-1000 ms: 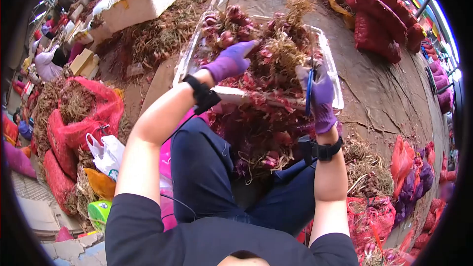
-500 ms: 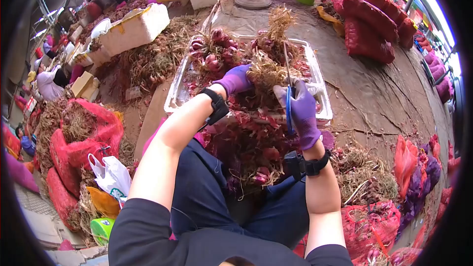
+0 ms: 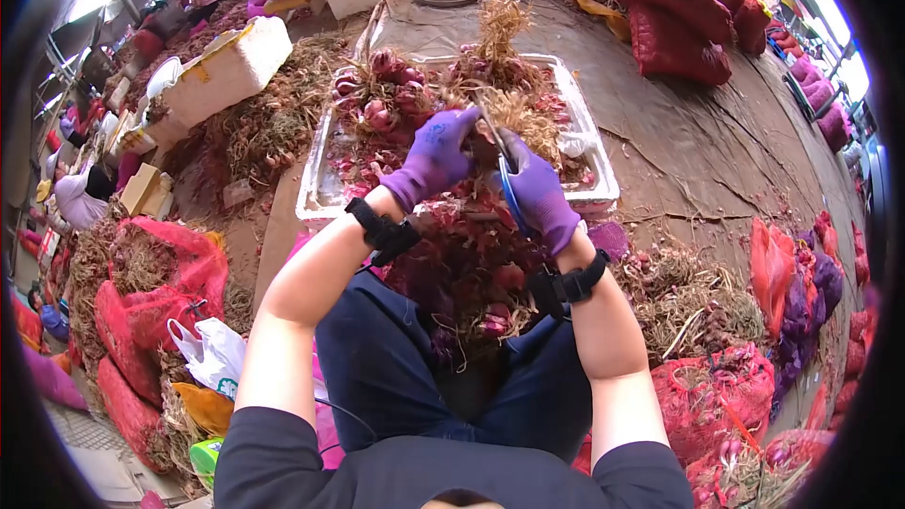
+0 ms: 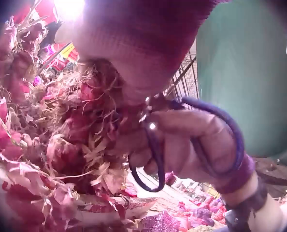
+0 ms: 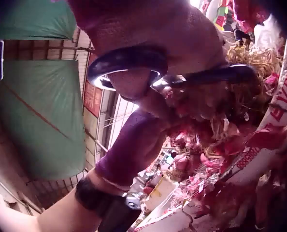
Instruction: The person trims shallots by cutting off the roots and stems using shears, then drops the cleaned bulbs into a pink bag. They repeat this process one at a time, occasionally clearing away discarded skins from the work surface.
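Note:
My left hand (image 3: 436, 158), in a purple glove, grips a rooty bunch of shallots (image 4: 96, 89) over the near part of a white foam tray (image 3: 316, 190). Close beside it, my right hand (image 3: 541, 192), gloved alike, holds scissors (image 3: 512, 196) with its fingers through the blue handles. The blades point up toward the left fingers and partly overlap the bunch. A cluster of reddish-purple shallots (image 3: 379, 115) lies at the tray's left, and shallots with dry straw-coloured stems (image 3: 502, 30) lie at its far side. The left glove hides much of the held bunch.
A heap of red peelings (image 3: 443, 259) lies between the knees. Red mesh sacks (image 3: 674, 42) stand at the back right, and another mesh sack (image 3: 712, 391) at the right. Dried stems (image 3: 693, 306) are piled by the right arm. A white foam box (image 3: 231, 71) stands back left.
My left hand has gone from pointing over the tray to gripping a bunch and drawing it nearer. The right hand has moved left with the scissors, bringing the two hands together.

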Motion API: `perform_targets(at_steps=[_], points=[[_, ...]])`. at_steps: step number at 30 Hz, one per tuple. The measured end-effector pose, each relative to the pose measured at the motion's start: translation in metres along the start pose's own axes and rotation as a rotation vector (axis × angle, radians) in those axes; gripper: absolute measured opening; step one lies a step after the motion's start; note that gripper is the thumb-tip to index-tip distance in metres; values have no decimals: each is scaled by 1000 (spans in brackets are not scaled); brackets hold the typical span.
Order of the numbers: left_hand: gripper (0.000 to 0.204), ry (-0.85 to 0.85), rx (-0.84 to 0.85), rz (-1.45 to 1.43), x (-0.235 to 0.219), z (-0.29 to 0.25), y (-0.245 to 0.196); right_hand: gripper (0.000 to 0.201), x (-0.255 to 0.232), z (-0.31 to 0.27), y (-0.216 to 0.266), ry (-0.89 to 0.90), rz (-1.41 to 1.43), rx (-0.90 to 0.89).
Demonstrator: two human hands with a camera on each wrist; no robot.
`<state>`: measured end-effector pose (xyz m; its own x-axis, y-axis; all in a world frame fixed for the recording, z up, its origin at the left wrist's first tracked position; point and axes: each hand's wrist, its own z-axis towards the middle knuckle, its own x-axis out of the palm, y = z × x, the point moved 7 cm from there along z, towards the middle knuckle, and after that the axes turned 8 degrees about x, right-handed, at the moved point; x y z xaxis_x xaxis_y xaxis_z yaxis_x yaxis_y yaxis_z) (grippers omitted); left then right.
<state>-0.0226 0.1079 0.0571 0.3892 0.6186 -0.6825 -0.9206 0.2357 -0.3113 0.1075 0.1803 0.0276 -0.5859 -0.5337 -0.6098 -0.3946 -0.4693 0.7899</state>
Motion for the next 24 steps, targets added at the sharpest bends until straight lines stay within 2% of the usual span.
perform_targets(at_steps=[1,2,4,5,6,8,9,11,12,13,14,16,17,18,19,20,22,24], points=[[55,119,-118,-31,5,-6,0,60,0,2,-5,31,42,28],[55,122,-116,-35,7,-9,-2,60,-1,3,-8,28,42,31],[49,204,-189,38,16,-21,10,55,4,9,-21,132,176,88],[46,203,-122,3,19,-20,18,49,12,19,-37,113,157,94],[45,287,-180,1,19,-22,20,49,9,18,-35,115,155,98],[46,282,-74,391,13,-24,11,46,9,16,-25,145,172,106],[46,284,-73,397,9,-20,7,46,11,17,-28,146,216,115],[47,356,178,321,13,-14,-19,45,15,17,-31,187,276,120],[47,364,183,319,18,-13,-22,45,17,17,-32,224,332,127],[48,402,91,358,24,-14,-17,43,24,15,-27,331,542,87],[50,439,-4,394,30,-16,-13,43,25,13,-28,326,546,94],[44,455,-19,414,35,-11,-10,41,19,10,-25,251,450,234],[40,480,-70,369,38,-10,-5,39,32,22,-45,270,427,225],[37,504,-123,323,39,-9,-4,39,32,24,-45,267,423,228],[37,504,-122,320,38,-8,-6,38,32,27,-48,215,298,262],[37,454,-130,260,32,-7,-8,38,33,29,-50,163,174,293],[38,415,-138,200,25,-9,-6,38,25,20,-30,152,152,278],[40,342,-199,49,20,-14,5,39,20,24,-27,50,-17,230]])
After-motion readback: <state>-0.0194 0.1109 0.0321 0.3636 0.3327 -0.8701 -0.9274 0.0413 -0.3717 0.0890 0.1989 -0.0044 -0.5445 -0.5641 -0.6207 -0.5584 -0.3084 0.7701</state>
